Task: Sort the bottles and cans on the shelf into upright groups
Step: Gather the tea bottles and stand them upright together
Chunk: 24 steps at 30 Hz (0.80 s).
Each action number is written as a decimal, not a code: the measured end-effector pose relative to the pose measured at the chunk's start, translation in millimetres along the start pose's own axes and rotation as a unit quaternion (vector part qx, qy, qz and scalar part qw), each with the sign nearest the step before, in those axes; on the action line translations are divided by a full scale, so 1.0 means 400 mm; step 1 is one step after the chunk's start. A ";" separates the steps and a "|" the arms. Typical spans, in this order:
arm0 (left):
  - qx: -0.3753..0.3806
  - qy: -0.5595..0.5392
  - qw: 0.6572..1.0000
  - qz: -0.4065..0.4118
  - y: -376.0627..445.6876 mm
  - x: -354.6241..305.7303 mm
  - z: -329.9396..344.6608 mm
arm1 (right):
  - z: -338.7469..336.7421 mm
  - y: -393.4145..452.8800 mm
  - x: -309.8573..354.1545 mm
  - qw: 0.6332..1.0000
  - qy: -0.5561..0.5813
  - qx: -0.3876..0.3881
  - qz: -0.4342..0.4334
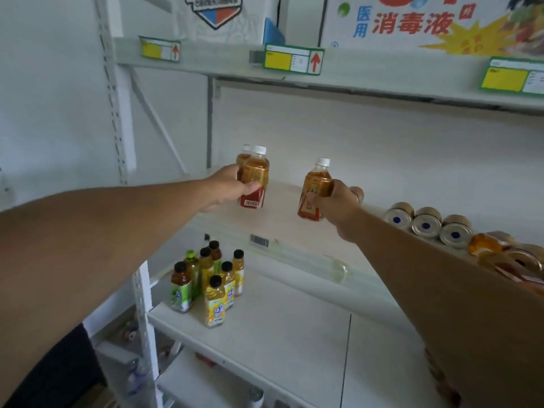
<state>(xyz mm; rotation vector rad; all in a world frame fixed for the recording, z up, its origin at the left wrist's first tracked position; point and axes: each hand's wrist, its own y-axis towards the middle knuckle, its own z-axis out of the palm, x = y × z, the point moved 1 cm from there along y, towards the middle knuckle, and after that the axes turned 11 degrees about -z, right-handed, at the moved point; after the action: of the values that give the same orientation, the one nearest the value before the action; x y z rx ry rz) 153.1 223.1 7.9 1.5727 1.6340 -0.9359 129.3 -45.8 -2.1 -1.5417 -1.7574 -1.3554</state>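
Note:
On the middle shelf (pixel 282 228), my left hand (pixel 228 185) grips an upright tea bottle (pixel 255 178) with a white cap and red label. A second like bottle (pixel 243 156) stands just behind it, partly hidden. My right hand (pixel 338 206) holds another white-capped tea bottle (pixel 316 188), tilted slightly, its base at the shelf surface. To the right, several gold cans (pixel 426 225) lie on their sides with their ends facing me. An orange bottle (pixel 485 245) lies among them, partly hidden by my right forearm.
The lower shelf (pixel 294 334) carries a cluster of several upright black-capped tea bottles (pixel 210 284) at its left. The upper shelf edge (pixel 368 72) bears yellow price tags, with cartons above. A white slotted upright (pixel 117 113) stands at the left.

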 end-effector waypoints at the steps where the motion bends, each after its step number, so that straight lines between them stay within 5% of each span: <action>1: -0.007 -0.007 1.000 -0.002 0.004 0.021 -0.026 | 0.031 0.002 0.018 1.000 -0.003 0.008 0.001; 12: -0.065 -0.080 0.995 -0.016 0.060 0.156 -0.174 | 0.310 0.044 0.078 0.998 0.024 0.061 0.003; 24: -0.123 -0.058 0.990 -0.043 0.159 0.121 -0.087 | 0.339 0.173 0.015 0.991 0.059 0.111 -0.049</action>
<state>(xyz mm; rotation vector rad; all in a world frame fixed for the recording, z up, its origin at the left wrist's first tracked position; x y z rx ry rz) 215.0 278.6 -18.4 1.2676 1.6740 -0.8177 227.8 67.4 -28.6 -1.2467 -1.8591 -1.2218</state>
